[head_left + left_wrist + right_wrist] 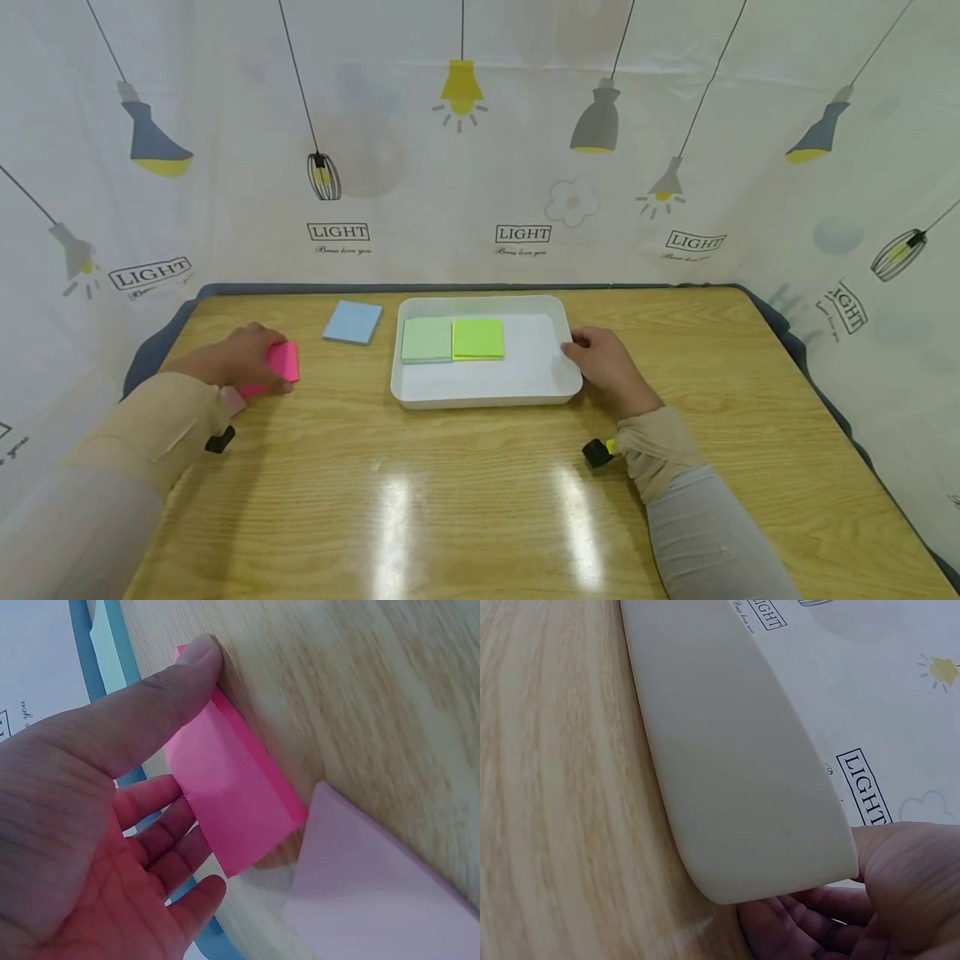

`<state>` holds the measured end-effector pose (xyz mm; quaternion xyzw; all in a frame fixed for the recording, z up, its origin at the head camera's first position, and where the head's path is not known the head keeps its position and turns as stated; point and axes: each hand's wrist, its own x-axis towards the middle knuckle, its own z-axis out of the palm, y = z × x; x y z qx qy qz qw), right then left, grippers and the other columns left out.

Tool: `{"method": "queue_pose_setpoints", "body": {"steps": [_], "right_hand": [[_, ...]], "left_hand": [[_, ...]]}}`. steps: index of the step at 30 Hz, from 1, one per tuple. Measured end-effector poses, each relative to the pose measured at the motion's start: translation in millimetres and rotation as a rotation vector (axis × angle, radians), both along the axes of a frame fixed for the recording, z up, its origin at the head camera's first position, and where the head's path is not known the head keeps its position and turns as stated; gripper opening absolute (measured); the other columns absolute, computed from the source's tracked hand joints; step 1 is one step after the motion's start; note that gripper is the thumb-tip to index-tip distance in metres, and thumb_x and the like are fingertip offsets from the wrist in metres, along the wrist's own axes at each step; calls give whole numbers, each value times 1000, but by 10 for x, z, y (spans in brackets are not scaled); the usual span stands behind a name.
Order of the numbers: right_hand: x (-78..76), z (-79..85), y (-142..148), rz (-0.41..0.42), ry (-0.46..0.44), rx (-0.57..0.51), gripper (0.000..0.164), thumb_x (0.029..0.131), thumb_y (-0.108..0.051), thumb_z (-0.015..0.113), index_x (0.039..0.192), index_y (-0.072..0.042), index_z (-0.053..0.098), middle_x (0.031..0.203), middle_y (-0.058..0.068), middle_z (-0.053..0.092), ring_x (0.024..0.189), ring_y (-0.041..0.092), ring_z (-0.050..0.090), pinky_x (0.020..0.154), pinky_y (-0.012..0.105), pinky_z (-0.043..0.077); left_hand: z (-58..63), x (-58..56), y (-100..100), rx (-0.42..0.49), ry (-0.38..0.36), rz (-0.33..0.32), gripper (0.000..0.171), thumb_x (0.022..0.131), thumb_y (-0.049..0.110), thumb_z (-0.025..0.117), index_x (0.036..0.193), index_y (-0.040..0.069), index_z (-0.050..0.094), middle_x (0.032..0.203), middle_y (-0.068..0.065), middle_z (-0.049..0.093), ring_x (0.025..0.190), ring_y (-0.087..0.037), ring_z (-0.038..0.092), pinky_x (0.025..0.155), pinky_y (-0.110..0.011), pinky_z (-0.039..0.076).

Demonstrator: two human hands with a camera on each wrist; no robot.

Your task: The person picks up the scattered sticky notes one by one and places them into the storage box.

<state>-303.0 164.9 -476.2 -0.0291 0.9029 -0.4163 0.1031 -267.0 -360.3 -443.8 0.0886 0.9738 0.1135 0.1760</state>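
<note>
My left hand [251, 354] pinches a bright pink sticky note pad [225, 780] between thumb and fingers at the table's left side. A pale pink sticky note pad [382, 885] lies close beside it, mostly hidden under the wrist in the head view. My right hand [606, 362] grips the right end of a white tray [480, 390], thumb over the rim and fingers under the outside wall. Inside the tray's back left, a pale green pad [427, 340] and a bright lime green pad [478, 339] lie side by side.
A light blue sticky note pad [353, 322] lies on the wooden table [480, 500], between the left hand and the tray. Behind the table hangs a white curtain [450, 192] printed with lamps. A dark edge [480, 288] borders the tabletop at the back.
</note>
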Motion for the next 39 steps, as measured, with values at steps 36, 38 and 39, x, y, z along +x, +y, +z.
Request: {"method": "queue_pose_setpoints", "body": {"steps": [36, 38, 39], "right_hand": [[-7, -17, -2, -21, -18, -16, 39, 93, -28, 52, 123, -2, 55, 116, 14, 58, 98, 25, 52, 84, 41, 47], [-7, -15, -7, -24, -16, -22, 40, 93, -28, 53, 123, -2, 55, 116, 14, 58, 98, 25, 52, 84, 41, 47], [-6, -13, -8, -24, -18, -25, 40, 93, -28, 52, 123, -2, 54, 116, 14, 58, 98, 25, 52, 85, 41, 47]], "left_hand": [[601, -163, 852, 274, 194, 87, 20, 93, 27, 54, 97, 8, 60, 86, -10, 60, 72, -22, 49, 61, -35, 42], [650, -203, 957, 326, 198, 134, 22, 92, 28, 54, 101, 9, 62, 91, -10, 63, 76, -22, 51, 64, -35, 44], [665, -225, 1007, 356, 198, 159, 24, 92, 28, 54, 104, 9, 63, 94, -9, 63, 78, -21, 51, 66, -35, 44]]}}
